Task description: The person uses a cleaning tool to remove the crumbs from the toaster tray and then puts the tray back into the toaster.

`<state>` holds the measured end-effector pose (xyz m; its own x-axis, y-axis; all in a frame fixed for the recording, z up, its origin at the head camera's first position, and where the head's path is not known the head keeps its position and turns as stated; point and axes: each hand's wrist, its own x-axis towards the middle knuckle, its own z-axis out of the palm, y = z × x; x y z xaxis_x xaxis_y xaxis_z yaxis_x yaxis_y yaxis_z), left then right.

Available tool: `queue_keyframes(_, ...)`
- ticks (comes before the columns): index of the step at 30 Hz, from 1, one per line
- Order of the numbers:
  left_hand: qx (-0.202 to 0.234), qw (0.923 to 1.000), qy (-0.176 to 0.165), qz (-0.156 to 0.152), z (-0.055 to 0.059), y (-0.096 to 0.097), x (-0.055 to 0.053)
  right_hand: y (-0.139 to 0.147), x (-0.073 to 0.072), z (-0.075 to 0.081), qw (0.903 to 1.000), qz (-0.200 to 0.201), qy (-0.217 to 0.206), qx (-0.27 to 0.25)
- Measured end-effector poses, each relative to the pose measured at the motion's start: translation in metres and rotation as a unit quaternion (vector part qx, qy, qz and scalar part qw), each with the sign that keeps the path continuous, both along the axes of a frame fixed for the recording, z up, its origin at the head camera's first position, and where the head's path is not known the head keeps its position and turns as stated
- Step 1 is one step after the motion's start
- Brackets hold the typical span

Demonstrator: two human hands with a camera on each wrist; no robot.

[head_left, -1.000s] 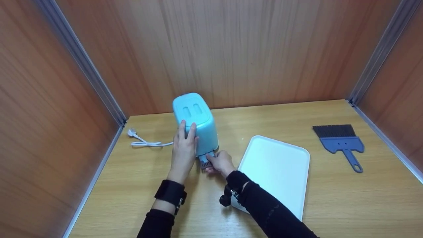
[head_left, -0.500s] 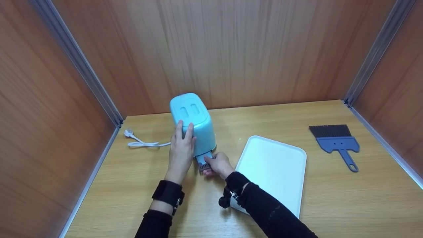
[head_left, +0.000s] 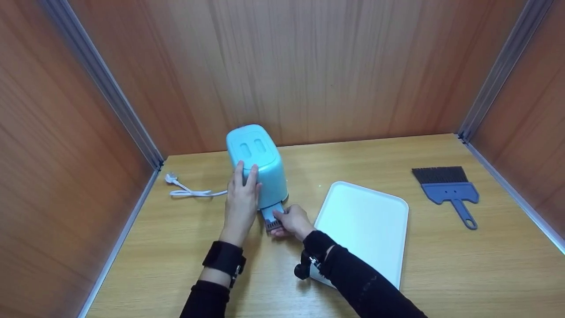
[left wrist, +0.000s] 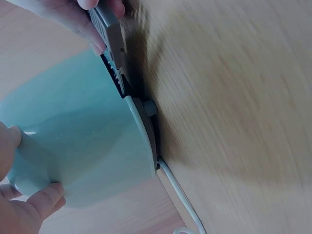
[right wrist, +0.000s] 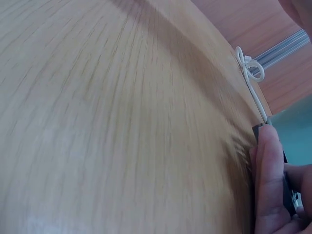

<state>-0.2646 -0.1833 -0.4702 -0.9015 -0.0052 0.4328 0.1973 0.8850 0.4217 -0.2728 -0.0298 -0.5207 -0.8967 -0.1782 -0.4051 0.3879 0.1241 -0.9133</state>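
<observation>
A light blue toaster [head_left: 270, 185] with a lid over its top stands towards the back wall, left of centre. My left hand [head_left: 240, 205] rests on its near upper part, fingers fairly straight along the lid's edge; fingertips [left wrist: 51, 195] touch the body in the left wrist view. From the toaster's near end, low down, sticks out a flat crumb tray [head_left: 269, 213] with a slotted grey end. My right hand [head_left: 294, 221] pinches that end, thumb on top and fingers beneath. The left wrist view shows the grey end [left wrist: 111, 36] close over the table; its inner part is hidden inside the toaster.
A white rectangular tray [head_left: 362, 225] lies to the right, partly under my right forearm. Farther right is a blue brush [head_left: 450, 192] with dark bristles. A white cord [head_left: 196, 193] with a plug lies left of the toaster. Wooden panels [head_left: 309, 70] enclose the table.
The crumb tray sticks out slightly farther from the toaster, drawn towards me by my right hand. My left hand stays on the toaster. The head view has shifted a little.
</observation>
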Motion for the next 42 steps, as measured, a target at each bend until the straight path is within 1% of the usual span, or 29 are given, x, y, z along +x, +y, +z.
queue_keyframes(2, -0.002, 1.0, 0.007, -0.002, 0.0, 0.0, 0.0, 0.001, 0.001, 0.001, 1.0, 0.001, -0.001, 0.002)
queue_keyframes(6, -0.008, 0.9993, 0.034, -0.011, -0.002, -0.001, 0.0, 0.002, 0.002, 0.001, 1.0, 0.003, -0.003, -0.006)
queue_keyframes(9, -0.011, 0.9988, 0.045, -0.014, -0.002, -0.001, 0.0, 0.002, 0.002, 0.001, 0.9999, 0.006, -0.01, -0.012)
queue_keyframes(19, -0.002, 0.9999, 0.013, -0.01, -0.002, -0.001, 0.0, 0.006, 0.006, 0.005, 0.9996, 0.018, -0.021, -0.004)
queue_keyframes(25, 0.006, 0.9999, 0.001, -0.012, -0.001, -0.001, 0.0, 0.008, 0.007, 0.006, 0.9994, 0.027, -0.022, 0.002)
queue_keyframes(32, 0.007, 0.9999, -0.003, -0.009, -0.001, -0.001, 0.0, 0.01, 0.009, 0.009, 0.9989, 0.04, -0.023, 0.01)
queue_keyframes(39, -0.001, 1.0, 0.004, -0.005, 0.0, -0.001, 0.0, 0.009, 0.01, 0.007, 0.9985, 0.045, -0.029, -0.004)
queue_keyframes(42, 0.001, 1.0, 0.001, -0.004, -0.001, -0.001, 0.0, 0.01, 0.011, 0.007, 0.9983, 0.049, -0.033, 0.0)
